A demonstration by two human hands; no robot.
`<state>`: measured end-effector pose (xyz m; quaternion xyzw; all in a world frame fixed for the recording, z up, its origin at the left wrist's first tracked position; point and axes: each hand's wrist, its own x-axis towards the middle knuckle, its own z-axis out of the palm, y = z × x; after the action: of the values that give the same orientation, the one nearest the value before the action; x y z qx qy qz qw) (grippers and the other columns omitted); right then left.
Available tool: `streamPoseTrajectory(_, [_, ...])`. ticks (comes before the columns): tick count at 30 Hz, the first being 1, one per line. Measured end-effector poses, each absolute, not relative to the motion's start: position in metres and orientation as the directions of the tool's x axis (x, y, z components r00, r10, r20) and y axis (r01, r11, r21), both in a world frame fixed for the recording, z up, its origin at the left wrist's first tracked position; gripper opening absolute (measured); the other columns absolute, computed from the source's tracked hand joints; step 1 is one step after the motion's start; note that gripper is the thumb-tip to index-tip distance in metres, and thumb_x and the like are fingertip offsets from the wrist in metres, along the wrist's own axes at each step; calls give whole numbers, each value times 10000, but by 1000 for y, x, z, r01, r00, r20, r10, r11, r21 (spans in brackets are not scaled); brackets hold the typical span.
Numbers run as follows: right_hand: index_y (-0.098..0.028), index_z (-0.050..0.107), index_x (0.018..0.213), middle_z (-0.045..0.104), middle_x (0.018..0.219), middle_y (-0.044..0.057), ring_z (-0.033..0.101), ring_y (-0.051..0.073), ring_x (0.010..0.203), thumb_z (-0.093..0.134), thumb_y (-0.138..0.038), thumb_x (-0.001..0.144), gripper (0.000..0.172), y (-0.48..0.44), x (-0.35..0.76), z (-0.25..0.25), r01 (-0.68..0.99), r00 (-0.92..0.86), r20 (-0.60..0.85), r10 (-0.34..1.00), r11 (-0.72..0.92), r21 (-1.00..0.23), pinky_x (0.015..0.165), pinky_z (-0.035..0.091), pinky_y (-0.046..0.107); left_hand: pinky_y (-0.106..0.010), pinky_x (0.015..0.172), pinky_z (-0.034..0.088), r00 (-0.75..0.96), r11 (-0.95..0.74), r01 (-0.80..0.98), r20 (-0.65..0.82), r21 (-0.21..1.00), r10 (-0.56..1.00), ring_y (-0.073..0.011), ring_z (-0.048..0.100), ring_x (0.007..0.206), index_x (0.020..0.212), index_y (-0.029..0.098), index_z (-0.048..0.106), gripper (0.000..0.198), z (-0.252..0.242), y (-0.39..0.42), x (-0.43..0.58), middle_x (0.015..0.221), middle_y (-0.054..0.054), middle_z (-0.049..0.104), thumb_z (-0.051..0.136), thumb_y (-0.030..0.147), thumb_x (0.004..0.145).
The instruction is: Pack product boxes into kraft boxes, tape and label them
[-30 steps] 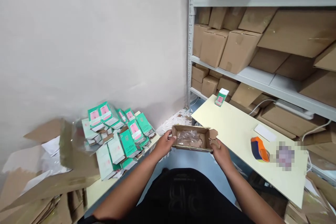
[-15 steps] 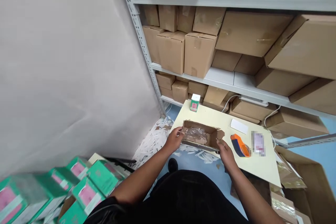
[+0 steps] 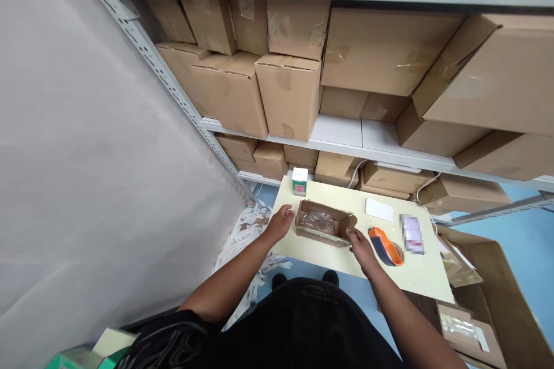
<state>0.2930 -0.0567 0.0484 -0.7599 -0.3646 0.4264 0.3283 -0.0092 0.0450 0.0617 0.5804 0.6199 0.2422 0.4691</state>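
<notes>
An open cardboard box (image 3: pixel 318 237) sits on the cream table (image 3: pixel 415 277), with crumpled clear plastic (image 3: pixel 319 221) inside it. My left hand (image 3: pixel 281 223) is just off the box's left end, fingers apart and holding nothing. At the right end, my right hand (image 3: pixel 360 247) grips the edge of the box between thumb and fingers. A small green and white box (image 3: pixel 299 182) stands at the table's back left. To the right of the cardboard box lie an orange and dark blue tool (image 3: pixel 386 247), a white card (image 3: pixel 380 209) and a blurred-out item (image 3: pixel 412 234).
Shelves (image 3: pixel 341 134) packed with cardboard boxes rise behind the table. A large open carton (image 3: pixel 497 277) holding packages stands at the lower right. Shredded paper (image 3: pixel 234 242) covers the floor at left, beside a grey wall. Green boxes (image 3: pixel 78 358) show at the lower left.
The cardboard box has come down onto the table. My left hand has let go of its left end and moved slightly away. The view has turned right and forward.
</notes>
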Motion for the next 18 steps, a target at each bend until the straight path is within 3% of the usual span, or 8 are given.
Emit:
streamPoseTrajectory(3, [-214, 655, 1307, 686, 1342, 126, 656, 320, 1198, 600, -658, 813, 667, -61, 315, 44, 251, 347, -463, 816, -557, -792, 987, 522, 449, -347, 983, 502, 32, 118, 610, -174, 783, 984, -220, 681, 1106, 1187, 222, 582, 289, 87, 81, 2, 1165, -78, 729, 520, 402, 970])
streamPoseTrajectory(6, [-213, 633, 1328, 648, 1405, 129, 615, 330, 1282, 598, -620, 823, 650, -68, 338, 43, 255, 300, -469, 831, -544, -800, 1049, 492, 461, -368, 970, 480, -13, 87, 787, -125, 611, 992, -276, 645, 1170, 1187, 225, 553, 356, 113, 130, 33, 1207, -116, 696, 566, 482, 941])
streamPoseTrajectory(9, [-201, 648, 1277, 668, 1367, 131, 618, 324, 1281, 603, -571, 807, 600, -75, 356, 46, 277, 271, -465, 843, -531, -801, 1057, 490, 444, -393, 998, 453, -52, 137, 885, -199, 444, 979, -347, 575, 1272, 1218, 189, 518, 571, 119, 175, 70, 1349, -196, 592, 668, 598, 849])
streamPoseTrajectory(12, [-212, 663, 1241, 680, 1341, 124, 648, 318, 1233, 625, -542, 785, 565, -81, 369, 49, 278, 273, -473, 837, -540, -795, 1015, 518, 421, -398, 974, 465, -105, 201, 928, -296, 314, 949, -366, 602, 1225, 1262, 156, 475, 655, 108, 200, 94, 1390, -242, 519, 733, 553, 809])
streamPoseTrajectory(15, [-218, 682, 1210, 700, 1308, 118, 666, 324, 1195, 642, -535, 771, 542, -88, 376, 51, 254, 305, -478, 824, -554, -793, 998, 528, 432, -370, 948, 476, -128, 204, 938, -267, 279, 955, -320, 646, 1147, 1282, 151, 449, 568, 97, 209, 96, 1365, -227, 521, 711, 409, 848])
streamPoseTrajectory(18, [-210, 711, 1140, 732, 1243, 119, 667, 337, 1191, 656, -529, 765, 495, -97, 377, 50, 226, 321, -472, 821, -550, -804, 1031, 510, 459, -341, 932, 479, -161, 243, 907, -250, 343, 955, -289, 655, 1121, 1244, 169, 465, 503, 99, 214, 75, 1331, -201, 551, 702, 363, 844])
